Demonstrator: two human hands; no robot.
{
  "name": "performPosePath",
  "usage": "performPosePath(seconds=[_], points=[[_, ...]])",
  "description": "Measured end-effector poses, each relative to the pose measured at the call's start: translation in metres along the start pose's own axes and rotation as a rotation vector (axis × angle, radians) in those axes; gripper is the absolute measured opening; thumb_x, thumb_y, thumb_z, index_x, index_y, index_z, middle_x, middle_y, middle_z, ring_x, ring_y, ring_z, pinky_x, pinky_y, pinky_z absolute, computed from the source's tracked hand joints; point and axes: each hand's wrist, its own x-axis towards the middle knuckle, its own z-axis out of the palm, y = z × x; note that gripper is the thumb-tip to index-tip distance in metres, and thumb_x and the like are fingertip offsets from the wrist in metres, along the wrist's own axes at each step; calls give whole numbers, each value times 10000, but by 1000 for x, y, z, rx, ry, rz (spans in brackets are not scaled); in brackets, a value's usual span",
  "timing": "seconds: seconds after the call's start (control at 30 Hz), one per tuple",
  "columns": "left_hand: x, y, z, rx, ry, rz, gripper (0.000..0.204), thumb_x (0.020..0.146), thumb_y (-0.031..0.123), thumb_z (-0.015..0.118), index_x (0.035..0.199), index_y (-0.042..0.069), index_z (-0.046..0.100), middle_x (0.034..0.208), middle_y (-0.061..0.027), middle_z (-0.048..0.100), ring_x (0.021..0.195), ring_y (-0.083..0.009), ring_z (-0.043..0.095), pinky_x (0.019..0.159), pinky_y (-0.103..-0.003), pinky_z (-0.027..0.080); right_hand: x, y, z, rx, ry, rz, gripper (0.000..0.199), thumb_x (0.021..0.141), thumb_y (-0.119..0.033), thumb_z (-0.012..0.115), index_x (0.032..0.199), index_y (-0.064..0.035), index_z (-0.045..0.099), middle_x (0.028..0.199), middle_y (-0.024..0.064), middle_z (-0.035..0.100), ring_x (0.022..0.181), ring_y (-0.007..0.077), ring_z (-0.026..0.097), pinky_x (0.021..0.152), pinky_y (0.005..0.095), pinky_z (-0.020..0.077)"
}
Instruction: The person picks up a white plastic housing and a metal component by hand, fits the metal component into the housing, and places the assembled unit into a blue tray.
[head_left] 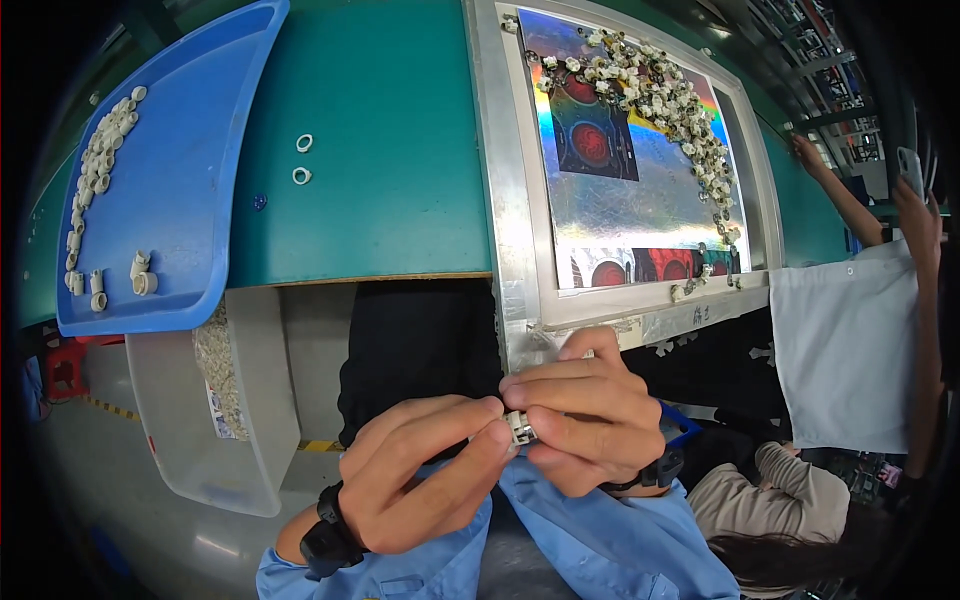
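Observation:
My left hand (425, 475) and my right hand (585, 410) meet low in the middle of the view, below the table edge. Together they pinch a small pale plastic part (520, 428) between their fingertips. Most of the part is hidden by the fingers. Both wrists wear dark bands, and blue sleeves cover my forearms. Above the hands lies a metal-framed tray (505, 200) with a shiny rainbow sheet, and several small white parts (660, 95) are heaped along its far and right side.
A blue tray (190, 180) with rows of white rings sits at left on the green table (390, 170). Two loose white rings (303, 160) lie on the green. A clear bin (215, 400) of small parts hangs below. Another person (860, 330) in white stands at right.

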Motion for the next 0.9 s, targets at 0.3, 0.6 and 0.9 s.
performPosePath(seconds=[0.3,0.6,0.9], points=[[-3,5,4,67,-19,38,403,697,-101,822,1075,-46,695,1009,-197,673,821,-287,697,683,-337,603,-13,-15,18,-154,119,74,226,929,-179,703,1113,-50,683,1040,148,743,861,266,759,771,367,442],[-2,0,11,78,21,-5,335,715,-85,821,1025,-43,702,1010,-184,683,806,-285,724,676,-328,618,-9,-11,17,-55,122,105,291,892,-203,712,1120,-23,695,1050,176,741,882,274,751,847,408,424],[-19,8,13,90,89,-160,453,693,-5,897,1038,19,605,1037,-172,615,845,-240,645,706,-307,553,12,-27,15,-155,78,219,358,801,-258,785,1060,-23,710,1016,147,738,919,279,725,944,442,373]])
